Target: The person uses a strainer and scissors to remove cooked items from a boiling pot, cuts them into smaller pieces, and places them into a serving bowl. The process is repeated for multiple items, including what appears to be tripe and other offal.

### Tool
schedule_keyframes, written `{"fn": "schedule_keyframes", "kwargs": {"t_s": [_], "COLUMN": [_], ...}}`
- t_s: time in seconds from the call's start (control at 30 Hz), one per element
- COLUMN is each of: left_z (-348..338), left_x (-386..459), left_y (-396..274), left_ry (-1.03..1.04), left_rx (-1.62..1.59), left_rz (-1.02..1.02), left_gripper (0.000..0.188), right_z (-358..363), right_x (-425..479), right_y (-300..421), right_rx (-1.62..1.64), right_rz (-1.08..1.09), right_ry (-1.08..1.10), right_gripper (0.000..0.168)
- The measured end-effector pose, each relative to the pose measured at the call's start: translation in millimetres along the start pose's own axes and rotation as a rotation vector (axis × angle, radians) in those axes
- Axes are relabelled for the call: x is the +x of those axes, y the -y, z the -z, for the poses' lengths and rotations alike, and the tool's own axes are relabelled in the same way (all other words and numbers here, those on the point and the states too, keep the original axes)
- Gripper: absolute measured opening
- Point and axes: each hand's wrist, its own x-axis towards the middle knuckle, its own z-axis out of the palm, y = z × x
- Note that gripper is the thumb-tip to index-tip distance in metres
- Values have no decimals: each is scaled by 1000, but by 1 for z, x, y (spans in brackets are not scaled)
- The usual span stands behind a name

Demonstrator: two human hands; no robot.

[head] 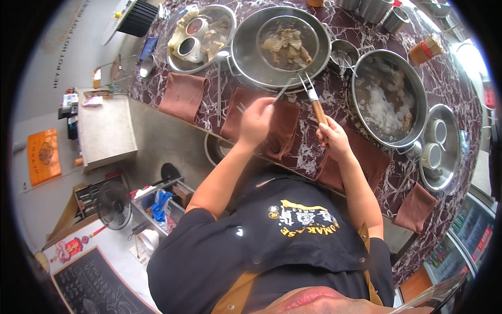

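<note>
My right hand grips the wooden handle of a round wire skimmer. The skimmer sits over a wide steel pot and bears cooked, brown and pale pieces of food. In my left hand is a slim metal utensil with a ridged shaft. Its tip points toward the food, and its exact kind is unclear. Beneath that hand lies a folded brown cloth, with a partly hidden metal tool on it. My right forearm passes over another brown cloth.
A second pot holds foamy liquid and food. Steel bowls with cups and food stand left and far right. Ladles lie beside the pots. Skewers fill a holder. The marble counter ends before my apron.
</note>
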Motion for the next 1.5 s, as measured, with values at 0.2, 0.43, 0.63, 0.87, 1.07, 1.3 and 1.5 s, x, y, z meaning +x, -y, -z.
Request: {"fn": "schedule_keyframes", "kwargs": {"t_s": [0.2, 0.43, 0.63, 0.87, 1.07, 1.3, 1.5], "left_z": [142, 321, 390, 517, 651, 757, 738], "left_x": [-64, -286, -492, -683, -749, -765, -861], "left_y": [132, 324, 273, 234, 290, 426, 440], "left_ry": [-484, -1463, -1875, -2025, -1884, -1301, -1001], "left_rx": [-284, 75, 258, 476, 296, 729, 1046], "left_rz": [237, 548, 751, 969, 1079, 1174, 1397], "left_gripper": [16, 8, 14, 30, 27, 26, 35], "right_z": [-48, -69, -97, -169, -207, -155, -280], "right_x": [12, 46, 58, 50, 36, 43, 73], "right_y": [-11, -76, -123, -134, -145, -126, -105], "right_rx": [62, 233, 177, 60, 283, -460, 130], "right_rz": [-37, -171, -260, -281, -285, 177, -71], "right_ry": [-31, 141, 386, 407, 180, -457, -345], "right_gripper": [32, 34, 36, 27, 19, 33, 20]}}
